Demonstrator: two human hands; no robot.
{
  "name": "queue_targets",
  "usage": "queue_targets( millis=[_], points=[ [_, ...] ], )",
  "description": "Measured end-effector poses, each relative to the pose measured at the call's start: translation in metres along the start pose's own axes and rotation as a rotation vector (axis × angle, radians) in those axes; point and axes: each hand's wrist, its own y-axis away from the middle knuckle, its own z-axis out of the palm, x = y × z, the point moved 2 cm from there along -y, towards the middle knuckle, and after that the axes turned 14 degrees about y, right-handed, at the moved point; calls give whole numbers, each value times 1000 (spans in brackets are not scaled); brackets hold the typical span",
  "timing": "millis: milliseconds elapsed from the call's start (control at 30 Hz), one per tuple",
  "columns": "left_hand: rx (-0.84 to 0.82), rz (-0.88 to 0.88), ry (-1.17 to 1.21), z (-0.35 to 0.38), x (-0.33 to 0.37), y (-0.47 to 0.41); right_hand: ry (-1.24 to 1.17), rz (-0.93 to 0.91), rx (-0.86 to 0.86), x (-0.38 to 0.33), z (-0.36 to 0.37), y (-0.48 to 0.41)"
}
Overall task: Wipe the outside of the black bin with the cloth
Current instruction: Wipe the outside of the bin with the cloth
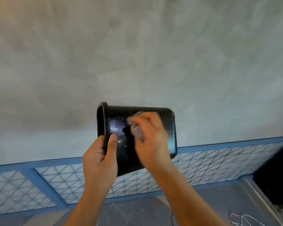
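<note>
Black glossy plastic bin (153, 115), gripped at its rim by the left hand (100, 159); the right hand (151, 136) presses a bunched grey cloth (136, 126) mid-side: wiping underway, far sides unseen.

wall (137, 54): grey, mottled | blue-framed lattice panels (44, 185): along wall base | white cord (245, 219): lower right | dark object (274, 175): right edge

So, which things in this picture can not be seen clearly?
- Cloth, head view: mostly covered by the right hand and blurred by motion.
- Black bin, head view: the inside is hidden, as its opening faces left; the far side is hidden too.
- Dark object, head view: cut off by the right edge.
</note>
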Motion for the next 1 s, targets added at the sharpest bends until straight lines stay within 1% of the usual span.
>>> queue_targets(
  millis=[67, 100, 133, 233, 267, 300, 367, 433, 500, 567, 633, 700, 733, 767, 833, 900, 933, 1000],
  points=[
    [20, 20, -4, -1, -3, -5, 15, -167, -74, -18, 6, 18],
    [26, 21, 3, -3, -3, -7, 29, -198, -92, -14, 6, 23],
    [27, 13, 9, -5, -4, -9, 38, -175, -87, -2, 4, 22],
    [-19, -2, -5, -5, -4, -7, 77, 63, 44, 46, -5, -1],
    [-43, 0, -13, -1, -2, -5, 94, 107, 84, 53, -7, -13],
    [-61, 2, -14, 4, -3, -5, 115, 98, 105, 51, -8, -24],
    [-75, 4, -7, 13, -3, -5, 96, -30, 80, 25, -4, -30],
    [-43, 3, 12, 19, -5, -7, 40, -182, 22, -1, 1, -12],
    [-2, -18, 58, 21, -7, -11, 10, -241, -33, -6, 2, 15],
    [7, -36, 62, 24, -8, -13, 0, -223, -78, 13, 0, 20],
    [-4, -27, 8, 32, -12, -13, 48, -157, -98, 42, -1, 5],
    [-20, -5, -40, 41, -12, -14, 68, -46, -35, 63, -4, -22],
    [-18, 3, -43, 47, -11, -15, 82, -24, -10, 69, -7, -35],
    [-11, 7, -41, 51, -12, -16, 92, -49, -8, 69, -9, -42],
    [-2, -19, -19, 60, -13, -20, 113, -207, -25, 63, -11, -37],
    [-10, -67, 25, 67, -16, -25, 114, -356, -93, 56, -11, -13],
    [-21, -106, 64, 71, -17, -27, 106, -394, -131, 59, -10, 0],
    [-31, -191, 153, 83, -20, -31, 82, -401, -168, 76, -6, 14]
  ],
)
